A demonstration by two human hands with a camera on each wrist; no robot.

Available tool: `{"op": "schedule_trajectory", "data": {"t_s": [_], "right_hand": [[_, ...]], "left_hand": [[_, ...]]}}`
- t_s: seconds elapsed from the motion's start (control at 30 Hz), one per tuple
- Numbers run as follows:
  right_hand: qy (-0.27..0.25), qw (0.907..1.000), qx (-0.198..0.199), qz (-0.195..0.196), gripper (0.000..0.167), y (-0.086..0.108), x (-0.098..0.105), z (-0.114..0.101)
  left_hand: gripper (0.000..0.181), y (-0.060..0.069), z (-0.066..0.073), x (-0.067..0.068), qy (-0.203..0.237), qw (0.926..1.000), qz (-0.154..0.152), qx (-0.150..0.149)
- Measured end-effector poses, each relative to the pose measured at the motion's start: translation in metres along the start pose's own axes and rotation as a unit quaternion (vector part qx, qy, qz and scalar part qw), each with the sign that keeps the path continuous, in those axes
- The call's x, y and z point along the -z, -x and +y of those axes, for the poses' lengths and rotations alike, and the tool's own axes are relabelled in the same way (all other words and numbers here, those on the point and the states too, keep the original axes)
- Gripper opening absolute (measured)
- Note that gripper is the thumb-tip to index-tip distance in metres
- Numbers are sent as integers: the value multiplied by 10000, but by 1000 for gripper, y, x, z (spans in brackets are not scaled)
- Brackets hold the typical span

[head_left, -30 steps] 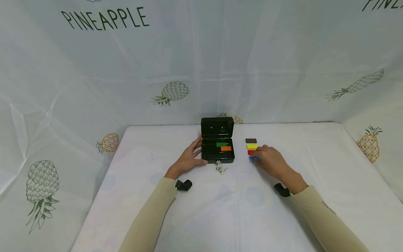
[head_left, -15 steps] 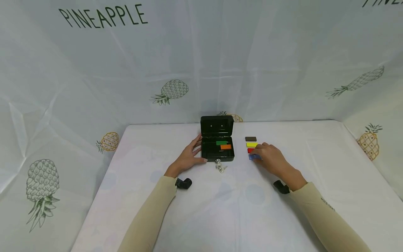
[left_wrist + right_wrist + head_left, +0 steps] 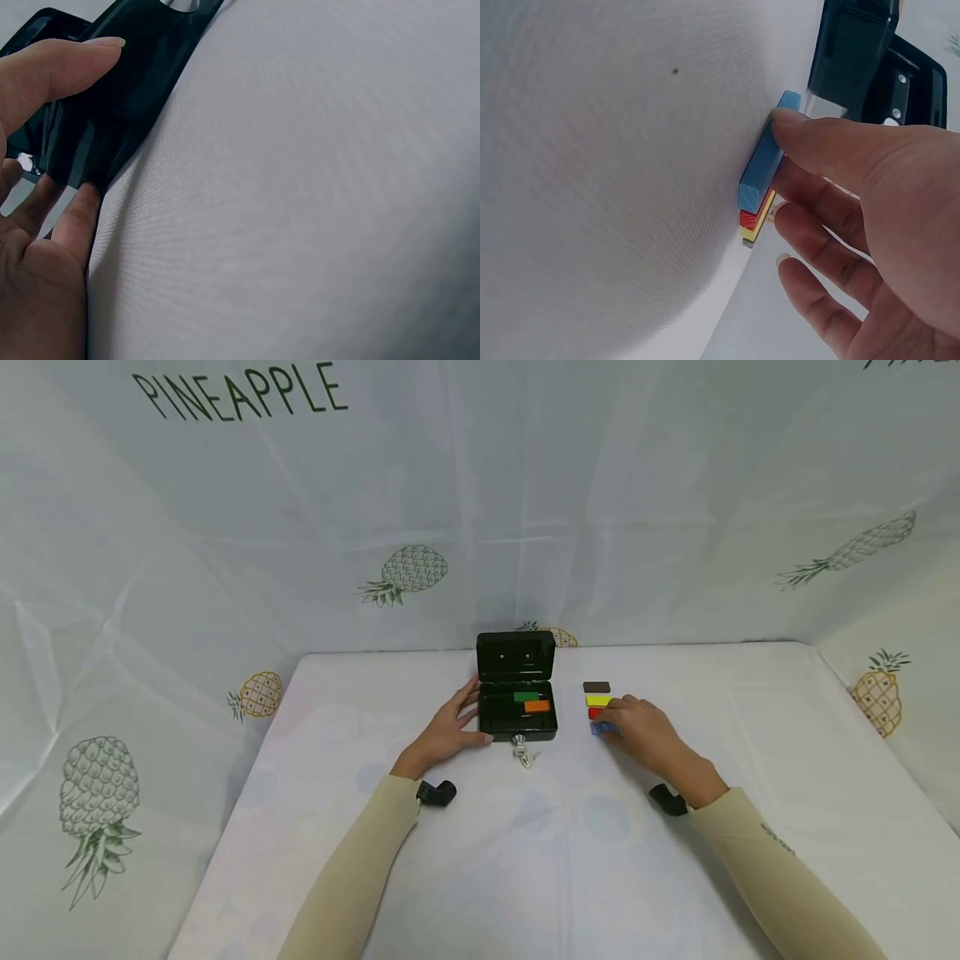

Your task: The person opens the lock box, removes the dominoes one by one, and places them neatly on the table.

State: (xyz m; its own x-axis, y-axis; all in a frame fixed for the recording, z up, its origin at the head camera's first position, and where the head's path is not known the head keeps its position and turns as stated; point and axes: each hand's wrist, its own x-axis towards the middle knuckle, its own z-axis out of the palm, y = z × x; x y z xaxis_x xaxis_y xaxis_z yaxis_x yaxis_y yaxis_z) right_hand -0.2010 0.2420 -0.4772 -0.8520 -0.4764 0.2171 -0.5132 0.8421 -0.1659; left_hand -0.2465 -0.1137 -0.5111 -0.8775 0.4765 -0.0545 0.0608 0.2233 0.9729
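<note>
A black metal cash box (image 3: 498, 725) stands with its lid up at the back of the table. A green block (image 3: 526, 697) and an orange block (image 3: 536, 706) lie inside it. My left hand (image 3: 440, 740) rests against the box's left side, fingers spread along it and thumb at the front corner. To the right of the box, my right hand (image 3: 643, 737) pinches a blue block (image 3: 769, 160) between thumb and index finger. The blue block is nearest me in a short row with a red block (image 3: 748, 218), a yellow block (image 3: 598, 701) and a dark brown block (image 3: 597, 687).
Keys (image 3: 524, 758) hang from the lock at the box's front and lie on the white tablecloth (image 3: 487, 860). A cloth backdrop (image 3: 637, 527) printed with pineapples rises right behind the table's far edge.
The whole head view has shifted slightly, with everything a little higher in it now. Both hands keep their places at the box and the blue block.
</note>
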Motion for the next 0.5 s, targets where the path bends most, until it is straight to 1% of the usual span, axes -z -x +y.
{"op": "schedule_trajectory", "data": {"t_s": [0.23, 0.33, 0.5], "right_hand": [[-27, 10000, 52, 59, 24, -2, -1, 0], [-38, 9996, 156, 214, 25, -4, 1, -1], [-121, 9975, 356, 591, 24, -11, 6, -9]], "left_hand": [[114, 0, -3, 1, 10, 10000, -11, -72], [114, -1, -4, 1, -41, 10000, 6, -78], [115, -3, -4, 1, -108, 9999, 38, 15]]}}
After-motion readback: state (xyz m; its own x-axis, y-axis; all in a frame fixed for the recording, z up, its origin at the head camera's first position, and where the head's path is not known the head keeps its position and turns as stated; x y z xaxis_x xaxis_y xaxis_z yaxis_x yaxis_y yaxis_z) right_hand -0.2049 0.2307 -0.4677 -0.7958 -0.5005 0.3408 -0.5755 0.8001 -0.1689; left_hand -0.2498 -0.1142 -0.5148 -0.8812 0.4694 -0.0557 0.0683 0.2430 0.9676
